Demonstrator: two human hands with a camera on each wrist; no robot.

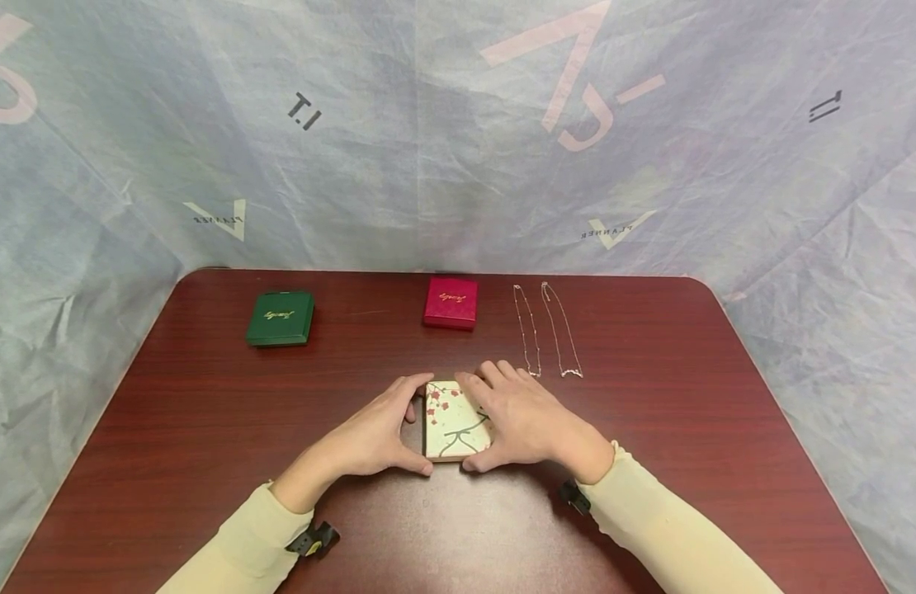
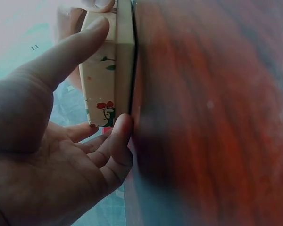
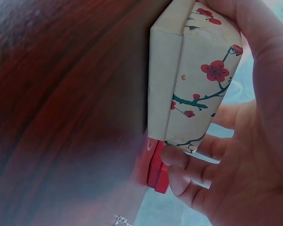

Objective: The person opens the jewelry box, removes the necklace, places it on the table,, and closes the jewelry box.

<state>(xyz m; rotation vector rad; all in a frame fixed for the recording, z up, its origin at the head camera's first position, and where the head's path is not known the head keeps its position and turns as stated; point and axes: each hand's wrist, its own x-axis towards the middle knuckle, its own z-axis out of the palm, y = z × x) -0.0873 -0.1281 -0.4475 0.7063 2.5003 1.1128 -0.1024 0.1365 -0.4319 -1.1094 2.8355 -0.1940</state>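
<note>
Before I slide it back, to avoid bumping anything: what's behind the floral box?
Behind the floral box, set apart, is the red box; two necklaces lie back right, the green box back left. The right hand covers the floral box's far-right corner, hiding anything beneath.

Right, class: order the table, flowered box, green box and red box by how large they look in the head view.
1. Table
2. Flowered box; nearer the camera, so true size unsure
3. Green box
4. Red box, only slightly smaller-looking

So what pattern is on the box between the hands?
The box has red blossoms on dark green branches over cream; clearest in the right wrist view.
</note>
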